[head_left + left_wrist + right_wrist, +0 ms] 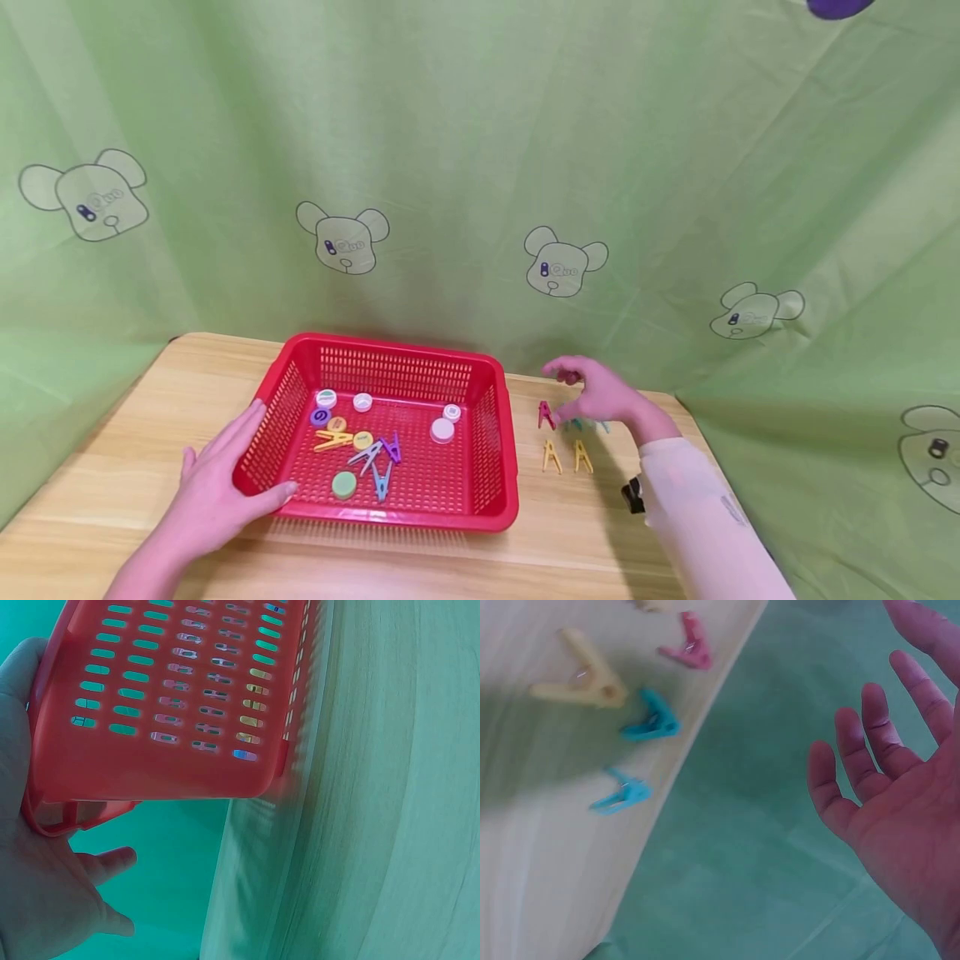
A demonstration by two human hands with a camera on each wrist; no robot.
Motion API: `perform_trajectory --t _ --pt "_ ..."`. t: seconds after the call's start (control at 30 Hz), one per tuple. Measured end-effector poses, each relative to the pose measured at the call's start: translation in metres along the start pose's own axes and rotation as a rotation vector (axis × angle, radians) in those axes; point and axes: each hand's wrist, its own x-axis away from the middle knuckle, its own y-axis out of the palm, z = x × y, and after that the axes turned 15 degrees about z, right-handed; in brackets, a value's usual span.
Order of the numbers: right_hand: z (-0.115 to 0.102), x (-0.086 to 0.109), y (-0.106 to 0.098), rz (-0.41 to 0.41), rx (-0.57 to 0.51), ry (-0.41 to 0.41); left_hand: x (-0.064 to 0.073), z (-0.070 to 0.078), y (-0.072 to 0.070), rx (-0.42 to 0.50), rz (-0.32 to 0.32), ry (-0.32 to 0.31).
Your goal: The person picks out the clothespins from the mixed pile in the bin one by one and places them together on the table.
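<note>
My left hand rests at the near left corner of a red plastic basket, fingers along its left rim and thumb over the front rim. In the left wrist view, the hand lies against the basket's rim, with two fingers stretched away from it. Over the table to the right, my right hand hovers with loosely bent fingers and nothing in the palm. Beneath and beside it lie a red clothespin, yellow clothespins, a teal clothespin and a blue clothespin.
Inside the basket are several bottle caps, among them a green cap and a purple cap, plus several clothespins, including a blue clothespin. A green curtain hangs behind the wooden table. A small black object shows by the right sleeve.
</note>
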Motion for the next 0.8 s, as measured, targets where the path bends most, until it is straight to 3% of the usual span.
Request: perform_trajectory --t 0.47,0.8 --pt "-0.052 -0.034 0.009 0.000 0.044 -0.088 0.000 -0.001 0.001 0.003 0.002 0.004" --pt "-0.070 -0.045 0.016 -0.014 0.039 -0.101 0.001 -0.001 0.001 -0.017 0.012 0.029"
